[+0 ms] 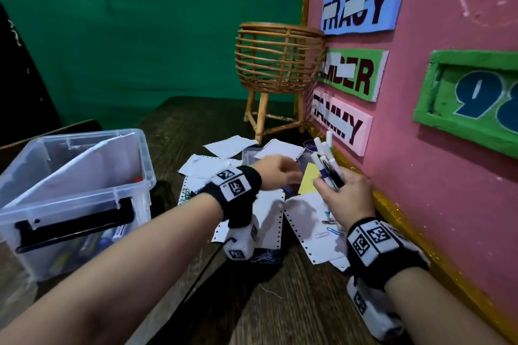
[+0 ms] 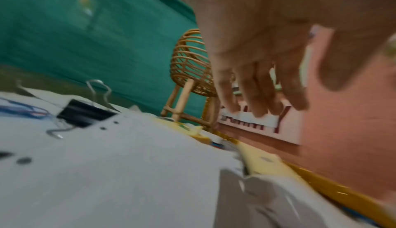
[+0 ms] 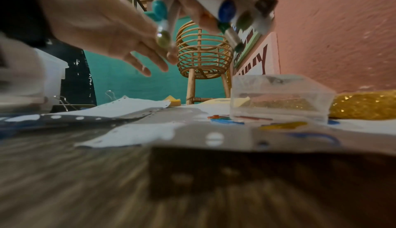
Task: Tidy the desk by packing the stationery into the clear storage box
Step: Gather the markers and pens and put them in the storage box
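Note:
My right hand (image 1: 346,190) grips a bundle of several white markers (image 1: 326,161) near the pink board; their coloured caps (image 3: 227,9) point down in the right wrist view. My left hand (image 1: 280,169) hovers open over the scattered papers (image 1: 269,213), fingers (image 2: 257,92) spread and empty, just left of the markers. The clear storage box (image 1: 70,190) stands at the left with pens lying in its bottom. A black binder clip (image 2: 83,113) lies on the paper. Coloured paper clips (image 1: 330,228) lie on a sheet under my right wrist.
A rattan basket stand (image 1: 277,64) is at the back by the pink board (image 1: 448,120), which has a gold glitter edge (image 3: 364,104). A small clear plastic case (image 3: 278,96) and yellow sticky notes (image 1: 309,178) sit among the papers. The dark wooden desk (image 1: 266,311) lies in front.

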Demonstrator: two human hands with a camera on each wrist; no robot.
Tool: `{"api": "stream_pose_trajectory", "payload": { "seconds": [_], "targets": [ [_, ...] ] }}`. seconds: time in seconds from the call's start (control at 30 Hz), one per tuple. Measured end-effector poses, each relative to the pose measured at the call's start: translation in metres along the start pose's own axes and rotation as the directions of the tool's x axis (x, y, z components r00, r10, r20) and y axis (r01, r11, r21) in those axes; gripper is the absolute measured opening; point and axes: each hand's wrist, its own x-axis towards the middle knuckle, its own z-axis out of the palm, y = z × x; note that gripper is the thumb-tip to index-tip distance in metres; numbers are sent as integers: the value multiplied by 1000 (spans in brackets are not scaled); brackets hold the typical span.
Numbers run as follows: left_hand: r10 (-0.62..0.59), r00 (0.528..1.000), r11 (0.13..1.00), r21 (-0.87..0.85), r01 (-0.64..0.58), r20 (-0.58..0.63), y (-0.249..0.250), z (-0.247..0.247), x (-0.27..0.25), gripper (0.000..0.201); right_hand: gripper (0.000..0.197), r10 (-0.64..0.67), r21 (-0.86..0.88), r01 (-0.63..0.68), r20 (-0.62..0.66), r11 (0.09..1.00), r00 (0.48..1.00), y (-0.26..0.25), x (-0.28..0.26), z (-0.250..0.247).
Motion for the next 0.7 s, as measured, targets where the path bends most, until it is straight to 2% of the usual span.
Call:
{"api": "stream_pose_trajectory", "payload": {
  "seconds": [0.07,0.1,0.17,0.27,0.3,0.37,0.47,0.5,0.53,0.6,0.67,0.7],
  "targets": [
    [-177,970,969,145,202,-168,-20,-6,17,27,4,-3,-48,4,16,999,1000,4,1,1],
    [-259,947,927,226,299,-190,-29,-9,24,29,2,3,-59,-2,19,998,1000,4,2,2],
    [-398,908,847,329,418,-129,-50,-9,32,33,10,24,-78,-23,8,997,1000,5,3,3],
    [-508,862,786,409,463,1,-85,-2,49,26,20,47,-114,-47,4,992,999,6,6,5],
    [-535,845,759,445,475,10,-97,2,58,19,20,58,-129,-56,13,990,998,7,7,5],
    [-566,824,691,528,493,-28,-104,0,62,25,21,66,-148,-61,26,987,997,7,7,5],
    [-553,831,644,599,477,-67,-94,-6,52,21,26,63,-158,-59,21,986,998,8,8,8],
    [-542,836,642,600,477,-84,-92,-8,46,26,27,61,-174,-56,21,983,998,8,9,8],
    [-580,811,633,583,510,-79,-91,-9,43,34,28,59,-200,-53,25,978,998,8,10,9],
    [-590,802,654,527,542,-93,-98,-10,48,44,27,58,-218,-51,25,975,998,9,10,10],
    [-589,796,686,436,582,-136,-120,-7,63,38,26,65,-183,-60,21,981,998,11,11,10],
    [-609,778,687,388,614,-154,-134,-5,71,39,26,72,-172,-68,19,983,997,12,11,10]
  ]
}}
